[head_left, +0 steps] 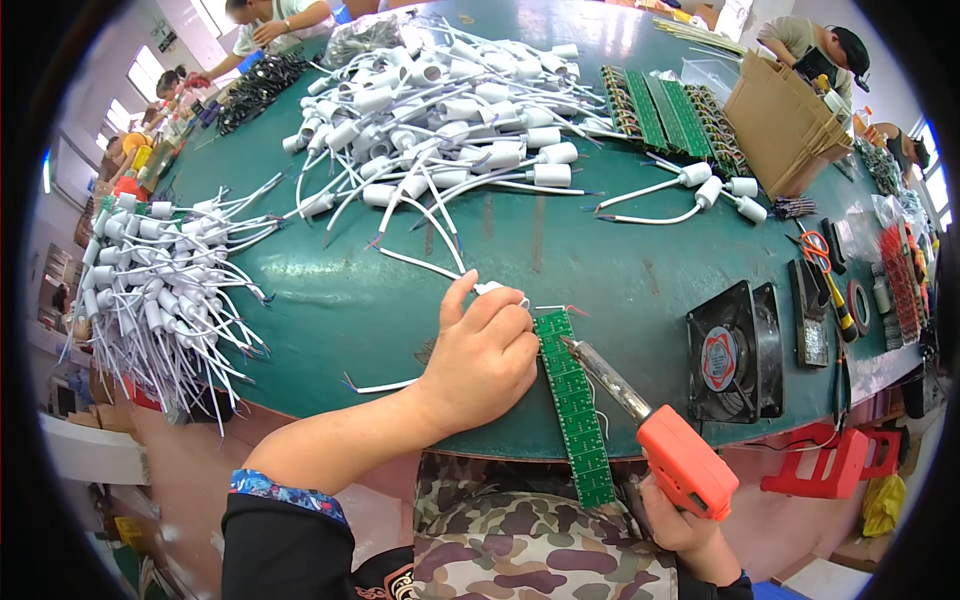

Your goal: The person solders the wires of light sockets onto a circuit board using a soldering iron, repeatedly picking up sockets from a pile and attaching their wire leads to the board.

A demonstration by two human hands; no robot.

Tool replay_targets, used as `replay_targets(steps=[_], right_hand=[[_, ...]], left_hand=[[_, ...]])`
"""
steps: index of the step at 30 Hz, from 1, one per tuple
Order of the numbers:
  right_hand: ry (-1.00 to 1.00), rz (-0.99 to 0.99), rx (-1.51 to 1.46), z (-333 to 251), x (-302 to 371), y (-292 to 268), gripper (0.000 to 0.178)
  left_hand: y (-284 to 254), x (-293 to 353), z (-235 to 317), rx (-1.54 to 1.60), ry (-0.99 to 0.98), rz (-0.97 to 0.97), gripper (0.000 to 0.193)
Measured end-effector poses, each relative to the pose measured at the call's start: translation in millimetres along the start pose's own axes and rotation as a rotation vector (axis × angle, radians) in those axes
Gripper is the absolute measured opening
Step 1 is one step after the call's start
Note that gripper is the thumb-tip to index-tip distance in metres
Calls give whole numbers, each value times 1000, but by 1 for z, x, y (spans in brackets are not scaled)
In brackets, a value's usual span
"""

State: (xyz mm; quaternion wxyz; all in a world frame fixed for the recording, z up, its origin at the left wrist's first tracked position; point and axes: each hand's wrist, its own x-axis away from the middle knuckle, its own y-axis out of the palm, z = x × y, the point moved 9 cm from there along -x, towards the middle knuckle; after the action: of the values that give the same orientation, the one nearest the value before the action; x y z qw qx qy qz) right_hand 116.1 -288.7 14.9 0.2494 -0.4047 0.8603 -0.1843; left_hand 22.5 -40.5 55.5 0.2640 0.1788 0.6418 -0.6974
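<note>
My left hand (485,350) is closed around a white lamp socket (490,287), mostly hidden by the fingers, with a white cable (420,263) running off to the far left. Right beside that hand, a long green circuit board strip (575,410) reaches from the table over its front edge toward my lap. Thin wires show at the strip's far end. My right hand (682,525) grips the handle of a red soldering gun (685,460). Its tip points at the upper part of the strip, close to the left fingers; whether it touches I cannot tell.
A large heap of white sockets with cables (430,110) covers the far middle; another pile (165,290) sits at left. Green board panels (665,115) and a cardboard box (785,125) stand far right. A black fan (735,355) and scissors (815,250) are at right. Other people work beyond.
</note>
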Motion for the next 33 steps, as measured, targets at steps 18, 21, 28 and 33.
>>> replay_targets(steps=[18, 21, 28, 33], right_hand=[[29, -11, -372, 5, 7, -8, 39], [70, -15, -379, 8, 11, -10, 41], [121, 79, -381, 10, 11, -13, 44], [80, 14, -350, -4, 5, -10, 43]], left_hand=[[-24, 10, -11, -59, 223, -164, 33], [-38, 16, -26, 43, 203, -109, 30], [-62, 20, -198, -253, -344, 49, 25], [-19, 17, -253, 51, -879, -301, 47]])
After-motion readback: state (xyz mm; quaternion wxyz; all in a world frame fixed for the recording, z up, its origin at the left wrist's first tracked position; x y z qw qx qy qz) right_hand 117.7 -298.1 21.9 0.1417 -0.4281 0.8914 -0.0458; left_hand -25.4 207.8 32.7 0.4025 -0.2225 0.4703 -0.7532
